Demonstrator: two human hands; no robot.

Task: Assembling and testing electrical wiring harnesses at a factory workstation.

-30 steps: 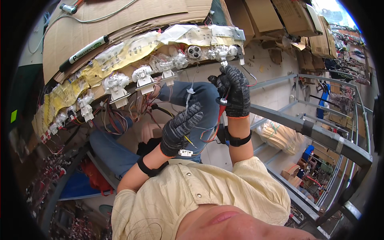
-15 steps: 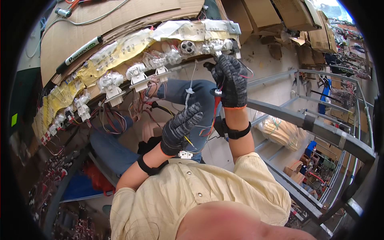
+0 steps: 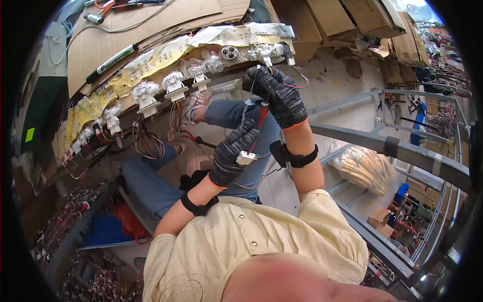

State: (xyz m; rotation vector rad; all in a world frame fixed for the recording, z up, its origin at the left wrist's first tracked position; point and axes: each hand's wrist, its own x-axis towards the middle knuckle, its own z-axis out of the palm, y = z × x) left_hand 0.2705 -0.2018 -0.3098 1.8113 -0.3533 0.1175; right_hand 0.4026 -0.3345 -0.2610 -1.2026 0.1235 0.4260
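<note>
Both of my hands wear grey-black knit gloves with orange cuffs. My left hand [image 3: 232, 156] is closed round a wire harness, and a white plug connector [image 3: 246, 158] hangs beside its fingers. Red wires [image 3: 263, 117] run upward from it to my right hand [image 3: 282, 98], whose fingers are pinched on the wires just below the board's right end. A thin grey wire with a white clip [image 3: 248, 101] passes between the two hands. Along the board's edge sit white sockets [image 3: 174, 86] and a round black-holed fitting [image 3: 229, 53]. My right fingertips are partly hidden.
Yellow label tape [image 3: 151, 63] covers the board edge, with a marker pen [image 3: 111, 63] on cardboard [image 3: 166, 25] behind it. Loose wire bundles [image 3: 148, 146] dangle below. A grey metal frame [image 3: 352, 137] stands at my right, near a plastic-wrapped bundle [image 3: 365, 166]. Cardboard boxes [image 3: 327, 20] are stacked beyond.
My left hand has moved up and right, closing on the wires; the white connector has risen beside it. My right hand has shifted slightly left and turned, with the red wires following.
</note>
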